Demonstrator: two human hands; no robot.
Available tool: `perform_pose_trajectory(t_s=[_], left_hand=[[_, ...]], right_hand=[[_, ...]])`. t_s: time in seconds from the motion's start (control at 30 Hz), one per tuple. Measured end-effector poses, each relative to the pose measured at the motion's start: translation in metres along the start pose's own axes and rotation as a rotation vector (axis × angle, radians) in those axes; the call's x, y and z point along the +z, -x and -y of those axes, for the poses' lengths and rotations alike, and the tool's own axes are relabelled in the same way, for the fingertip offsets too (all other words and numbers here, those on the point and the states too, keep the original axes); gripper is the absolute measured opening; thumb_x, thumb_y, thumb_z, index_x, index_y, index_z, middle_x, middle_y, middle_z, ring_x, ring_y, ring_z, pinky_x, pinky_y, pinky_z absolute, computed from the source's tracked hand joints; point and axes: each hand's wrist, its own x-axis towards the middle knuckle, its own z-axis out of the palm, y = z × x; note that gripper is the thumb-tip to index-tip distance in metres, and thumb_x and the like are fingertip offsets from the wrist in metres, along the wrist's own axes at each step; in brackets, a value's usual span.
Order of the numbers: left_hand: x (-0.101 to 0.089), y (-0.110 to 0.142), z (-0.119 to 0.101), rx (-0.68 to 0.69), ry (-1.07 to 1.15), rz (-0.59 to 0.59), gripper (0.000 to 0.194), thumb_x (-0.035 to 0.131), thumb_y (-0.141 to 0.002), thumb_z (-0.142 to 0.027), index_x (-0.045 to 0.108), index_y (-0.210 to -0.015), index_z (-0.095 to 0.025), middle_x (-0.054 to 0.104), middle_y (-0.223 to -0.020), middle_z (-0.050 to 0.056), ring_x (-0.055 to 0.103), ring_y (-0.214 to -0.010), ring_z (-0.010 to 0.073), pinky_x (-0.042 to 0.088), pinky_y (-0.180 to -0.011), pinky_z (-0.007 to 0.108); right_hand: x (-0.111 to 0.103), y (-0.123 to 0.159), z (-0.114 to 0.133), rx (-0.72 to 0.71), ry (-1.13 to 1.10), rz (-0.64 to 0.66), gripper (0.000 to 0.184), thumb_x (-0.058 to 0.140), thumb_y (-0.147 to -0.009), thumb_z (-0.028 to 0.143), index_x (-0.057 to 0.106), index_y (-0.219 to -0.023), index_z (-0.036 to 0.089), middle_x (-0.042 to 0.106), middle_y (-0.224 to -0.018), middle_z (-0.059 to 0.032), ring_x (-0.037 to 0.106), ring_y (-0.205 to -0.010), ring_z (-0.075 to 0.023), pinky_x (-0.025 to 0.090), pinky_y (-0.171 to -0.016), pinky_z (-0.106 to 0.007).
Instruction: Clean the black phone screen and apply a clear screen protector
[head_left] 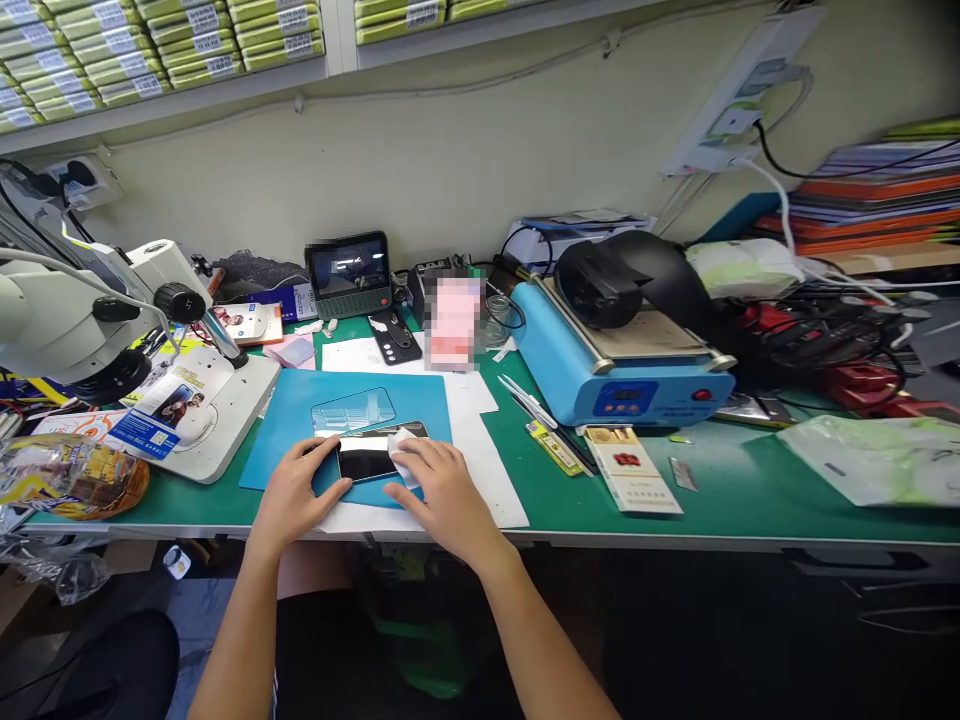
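Note:
A smartphone (365, 460) with a dark, glossy screen lies sideways on a blue mat (420, 392). My left hand (294, 490) grips its left end, fingers at the upper edge and thumb by the lower corner. Pressed against the right part of the screen is a white wipe (403, 462), pinched under the fingers of my right hand (442, 492). Just behind the phone rests a clear glass panel (352, 408) with a thin dark border. My right fingers cover part of the wipe and the phone's right end.
A microscope (225, 430) stands at left beside a plastic-wrapped package (75, 475). White paper (491, 490) sticks out from under the mat. To the right are tweezers (529, 400), a cigarette box (634, 470) and a blue machine (600, 385). Behind sits a small display device (349, 275).

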Motion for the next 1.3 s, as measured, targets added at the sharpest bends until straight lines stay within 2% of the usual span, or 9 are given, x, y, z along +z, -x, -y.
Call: perform_pose_trajectory(t_s=[0.13,0.3,0.43,0.6,0.77,0.93,1.1,1.3], left_hand=[[0.0007,0.0,-0.0003,0.011,0.0,-0.01,0.058,0.065,-0.1,-0.049,0.057,-0.153,-0.028,0.064,-0.147,0.011,0.061,-0.138,0.0333,0.051,-0.117,0.049],[-0.0005,0.0003,-0.0006,0.018,-0.002,-0.004,0.058,0.064,-0.1,-0.049,0.057,-0.154,-0.027,0.064,-0.147,0.012,0.062,-0.136,0.0329,0.054,-0.114,0.048],[-0.0004,0.0,-0.0003,0.027,-0.006,-0.015,0.058,0.063,-0.101,-0.049,0.057,-0.154,-0.028,0.065,-0.146,0.011,0.061,-0.138,0.0332,0.052,-0.117,0.049],[0.0,-0.0006,-0.0001,0.025,-0.01,-0.013,0.059,0.065,-0.1,-0.049,0.056,-0.154,-0.028,0.065,-0.145,0.011,0.06,-0.139,0.0332,0.052,-0.117,0.048],[-0.0002,-0.0005,-0.0008,0.023,-0.008,-0.004,0.06,0.065,-0.1,-0.049,0.055,-0.155,-0.027,0.064,-0.147,0.012,0.059,-0.14,0.0334,0.051,-0.117,0.049],[-0.001,0.0003,-0.0005,0.011,-0.014,0.008,0.06,0.063,-0.101,-0.05,0.055,-0.156,-0.028,0.064,-0.147,0.012,0.059,-0.14,0.0337,0.053,-0.116,0.05],[-0.0014,0.0002,-0.0017,0.034,-0.015,-0.011,0.061,0.064,-0.101,-0.051,0.054,-0.156,-0.029,0.065,-0.147,0.011,0.06,-0.139,0.0336,0.053,-0.116,0.05],[-0.003,-0.0009,-0.0054,0.025,-0.023,0.008,0.062,0.065,-0.1,-0.052,0.056,-0.155,-0.026,0.065,-0.146,0.012,0.059,-0.14,0.034,0.053,-0.116,0.049]], right_hand=[[0.0013,0.0016,-0.0019,-0.033,0.039,0.022,0.058,0.047,-0.108,0.056,0.056,-0.152,0.021,0.054,-0.162,-0.0148,0.047,-0.152,-0.0348,0.036,-0.124,-0.062],[0.0024,0.0021,-0.0041,-0.052,-0.016,0.023,0.049,0.05,-0.108,0.054,0.065,-0.143,0.022,0.063,-0.154,-0.0121,0.055,-0.145,-0.0307,0.037,-0.125,-0.057],[0.0034,0.0024,-0.0037,-0.086,0.028,0.035,0.056,0.053,-0.107,0.053,0.057,-0.153,0.02,0.052,-0.164,-0.0124,0.047,-0.153,-0.033,0.034,-0.127,-0.062],[0.0019,0.003,-0.0024,-0.047,-0.017,0.006,0.044,0.055,-0.107,0.049,0.069,-0.138,0.022,0.065,-0.152,-0.0113,0.057,-0.143,-0.0294,0.038,-0.126,-0.056],[0.0019,0.0007,-0.0023,-0.052,0.042,0.06,0.061,0.051,-0.107,0.055,0.054,-0.156,0.018,0.048,-0.167,-0.0147,0.042,-0.156,-0.0323,0.032,-0.127,-0.065],[0.0013,0.0001,-0.0026,-0.034,0.003,0.062,0.054,0.051,-0.108,0.052,0.061,-0.151,0.021,0.052,-0.163,-0.0114,0.048,-0.153,-0.0301,0.035,-0.127,-0.062],[0.0024,0.0015,-0.0021,-0.063,0.039,0.039,0.055,0.051,-0.108,0.049,0.055,-0.156,0.021,0.052,-0.163,-0.0123,0.047,-0.154,-0.0313,0.033,-0.127,-0.066],[0.0055,0.0024,-0.0006,-0.065,0.024,-0.032,0.044,0.045,-0.111,0.043,0.067,-0.143,0.021,0.063,-0.154,-0.0119,0.058,-0.144,-0.0292,0.036,-0.126,-0.059]])
